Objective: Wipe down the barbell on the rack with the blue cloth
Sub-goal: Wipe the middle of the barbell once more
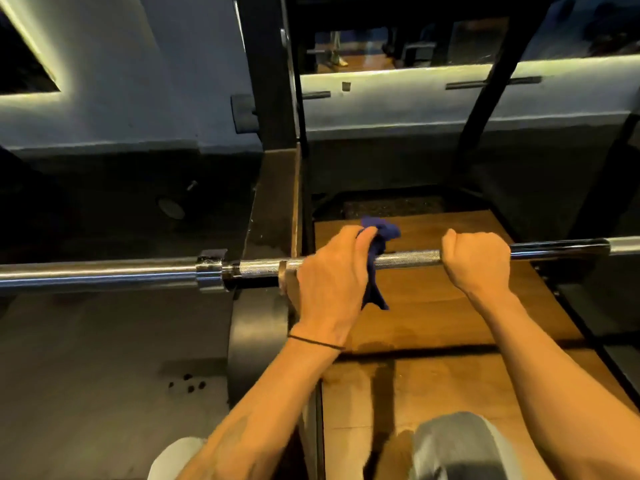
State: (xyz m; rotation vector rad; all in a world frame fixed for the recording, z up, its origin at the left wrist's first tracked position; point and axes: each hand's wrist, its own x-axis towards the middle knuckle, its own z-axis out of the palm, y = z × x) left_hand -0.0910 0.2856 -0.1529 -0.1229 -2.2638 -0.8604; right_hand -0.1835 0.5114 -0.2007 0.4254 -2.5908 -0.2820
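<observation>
Wiping in hand: left hand [332,282] clenches crumpled dark-blue cloth [375,258] around racked knurled steel barbell [408,258]; right hand [476,263] grasps bare shaft. Next: slide cloth along it.

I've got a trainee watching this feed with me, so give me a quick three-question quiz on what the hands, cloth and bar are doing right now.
1. True or false: the blue cloth is in the right hand.
2. Which part of the barbell shows between the two hands?
A. the smooth sleeve
B. the knurled shaft
C. a weight plate
3. Fill in: under the bar, beneath the hands, lies a ____ platform.

Key
1. False. The left hand holds the cloth wrapped against the bar; the right hand grips the bare bar.
2. B. The smooth sleeve lies beyond the left hand.
3. Wooden.
</observation>
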